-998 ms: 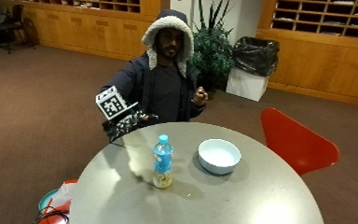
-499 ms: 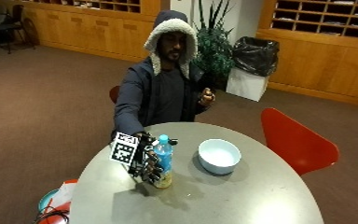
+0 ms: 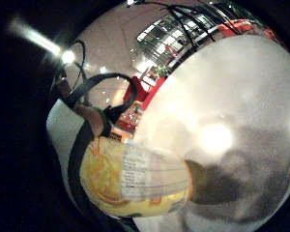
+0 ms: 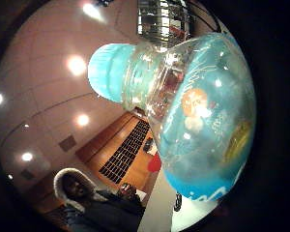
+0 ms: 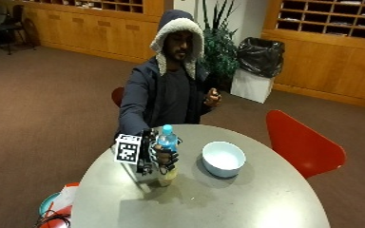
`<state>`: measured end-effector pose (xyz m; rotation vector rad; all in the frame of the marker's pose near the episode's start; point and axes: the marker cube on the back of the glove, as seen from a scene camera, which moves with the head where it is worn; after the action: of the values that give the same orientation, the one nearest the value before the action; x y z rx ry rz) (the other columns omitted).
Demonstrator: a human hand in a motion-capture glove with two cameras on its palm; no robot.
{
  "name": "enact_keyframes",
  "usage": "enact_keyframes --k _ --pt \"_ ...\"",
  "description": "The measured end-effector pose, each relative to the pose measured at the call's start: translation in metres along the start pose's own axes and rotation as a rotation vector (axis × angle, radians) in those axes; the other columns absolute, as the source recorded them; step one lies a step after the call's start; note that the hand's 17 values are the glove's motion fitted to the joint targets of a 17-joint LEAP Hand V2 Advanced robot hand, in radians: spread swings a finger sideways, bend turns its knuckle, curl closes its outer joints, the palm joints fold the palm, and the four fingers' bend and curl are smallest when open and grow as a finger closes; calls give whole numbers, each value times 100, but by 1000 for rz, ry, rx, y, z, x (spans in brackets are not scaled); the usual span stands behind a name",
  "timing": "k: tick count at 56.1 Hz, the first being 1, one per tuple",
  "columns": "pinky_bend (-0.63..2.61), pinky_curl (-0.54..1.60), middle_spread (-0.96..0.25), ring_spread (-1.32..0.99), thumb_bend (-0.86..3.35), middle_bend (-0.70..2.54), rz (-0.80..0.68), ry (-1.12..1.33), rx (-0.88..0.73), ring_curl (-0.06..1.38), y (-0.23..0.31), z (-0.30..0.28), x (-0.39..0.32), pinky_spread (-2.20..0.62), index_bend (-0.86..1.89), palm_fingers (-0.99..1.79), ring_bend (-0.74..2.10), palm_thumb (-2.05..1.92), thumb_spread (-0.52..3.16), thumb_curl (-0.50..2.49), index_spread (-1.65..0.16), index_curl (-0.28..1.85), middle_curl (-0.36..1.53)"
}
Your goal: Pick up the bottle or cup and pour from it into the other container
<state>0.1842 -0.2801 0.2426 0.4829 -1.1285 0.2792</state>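
We work at a round grey bench (image 5: 245,199), and on it, just to the side of our bottle, sits the white bowl (image 5: 223,158), well within reach. Our bottle (image 5: 166,154) stands upright near the bench's edge, its blue cap (image 4: 109,72) on top and yellow liquid low in its body. Our gloved right hand (image 5: 157,159) wraps round the bottle's middle, fingers curled about it; the palm views show the label and the neck very close against the palm. We cannot tell whether the base has left the bench yet.

To do this step well, we judge that we should lift straight up and keep the bottle upright until it clears the surface, then carry it across to hang over the bowl before tilting. The cap looks to be on, so pouring may call for opening it first. Our bare hand (image 5: 212,99) is held up by the chest, away from the things.
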Motion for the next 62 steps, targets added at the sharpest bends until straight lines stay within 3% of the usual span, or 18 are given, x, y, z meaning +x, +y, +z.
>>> enact_keyframes --k 5,19,27,48,62 --pt "54 38 -24 -18 -3 34 69 69 -87 41 -10 4 -41 -7 9 113 69 96 56 56 -28 21 42" --pt "54 38 -25 -19 -3 33 -78 465 -360 42 -10 44 -121 -11 9 114 68 96 54 59 -28 22 45" --pt "52 37 -25 -20 -3 34 -92 629 -497 42 -7 68 -145 -10 9 111 66 98 56 60 -28 22 46" --pt "50 37 -26 -22 -3 32 -274 1284 -771 42 5 144 -146 -9 9 110 62 105 56 62 -29 22 46" --pt "51 38 -27 -22 -3 31 -434 1659 -859 42 16 174 -139 -10 8 111 61 105 53 63 -28 21 47"
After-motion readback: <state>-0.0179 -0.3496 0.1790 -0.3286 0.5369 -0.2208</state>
